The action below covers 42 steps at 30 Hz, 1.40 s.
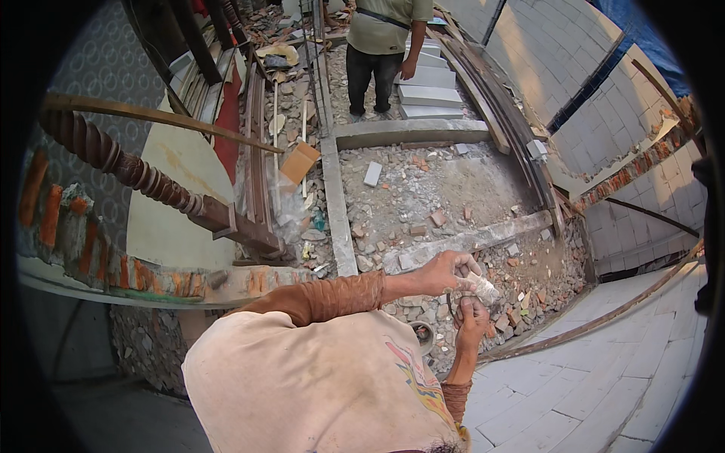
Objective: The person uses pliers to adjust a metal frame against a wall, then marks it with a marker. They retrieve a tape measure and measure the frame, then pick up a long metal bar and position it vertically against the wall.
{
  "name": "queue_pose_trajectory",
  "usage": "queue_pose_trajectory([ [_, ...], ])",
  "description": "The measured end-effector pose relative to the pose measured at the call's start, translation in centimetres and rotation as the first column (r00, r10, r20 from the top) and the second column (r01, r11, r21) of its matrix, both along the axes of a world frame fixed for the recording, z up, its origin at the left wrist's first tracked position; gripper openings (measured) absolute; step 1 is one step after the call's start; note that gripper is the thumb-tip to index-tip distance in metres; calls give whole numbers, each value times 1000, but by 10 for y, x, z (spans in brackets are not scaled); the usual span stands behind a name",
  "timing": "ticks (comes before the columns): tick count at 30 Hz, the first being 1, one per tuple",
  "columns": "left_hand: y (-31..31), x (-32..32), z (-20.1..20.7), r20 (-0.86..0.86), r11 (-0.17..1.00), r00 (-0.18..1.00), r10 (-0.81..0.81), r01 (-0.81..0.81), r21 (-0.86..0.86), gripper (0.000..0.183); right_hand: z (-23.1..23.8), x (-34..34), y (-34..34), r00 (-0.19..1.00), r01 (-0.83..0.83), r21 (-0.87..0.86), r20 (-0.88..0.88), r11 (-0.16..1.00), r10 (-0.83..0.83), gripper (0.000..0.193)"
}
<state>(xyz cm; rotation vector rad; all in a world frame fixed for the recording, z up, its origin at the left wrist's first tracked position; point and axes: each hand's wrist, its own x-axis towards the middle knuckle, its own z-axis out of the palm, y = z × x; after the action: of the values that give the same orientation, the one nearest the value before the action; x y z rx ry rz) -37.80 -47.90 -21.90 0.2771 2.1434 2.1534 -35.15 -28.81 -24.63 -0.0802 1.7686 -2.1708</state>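
Note:
My left hand (447,273) reaches out in front of me in a brown sleeve, its fingers bent around a white bundle (483,289) that looks like wound string. Just below it, my right hand (472,315) is closed, thumb and fingers pressed together at the bundle's lower edge. What those fingers pinch is too small to make out. A thin dark curved strip (452,305) shows between the two hands. Beneath my forearms, partly hidden, stands a round grey container (424,336).
Rubble (423,196) and broken bricks cover the ground between concrete beams (341,219). Another person (381,53) stands at the back beside stacked pale blocks (429,96). Left are a carved wooden post (151,181) and a broken brick edge (151,281); right, long planks (498,121) and block walls (604,385).

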Motion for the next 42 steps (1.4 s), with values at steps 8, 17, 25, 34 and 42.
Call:
queue_pose_trajectory([
  [8,-23,4,-7,36,909,912,-409,411,-67,39,26,-21,17,949,95,258,-315,961,-10,18],
  [17,-25,-8,-8,-139,943,975,-172,123,-309,31,1,-7,18,858,14,459,-461,889,225,15],
  [25,-11,-9,-2,77,991,992,-101,94,92,33,12,-10,10,995,-56,127,-79,990,66,21],
  [34,-7,-9,0,8,832,936,-352,309,460,35,12,-11,21,983,135,144,102,980,-151,17],
  [42,-16,-7,-17,231,778,750,-619,548,306,35,6,-18,22,927,264,-14,-271,964,-258,18],
])
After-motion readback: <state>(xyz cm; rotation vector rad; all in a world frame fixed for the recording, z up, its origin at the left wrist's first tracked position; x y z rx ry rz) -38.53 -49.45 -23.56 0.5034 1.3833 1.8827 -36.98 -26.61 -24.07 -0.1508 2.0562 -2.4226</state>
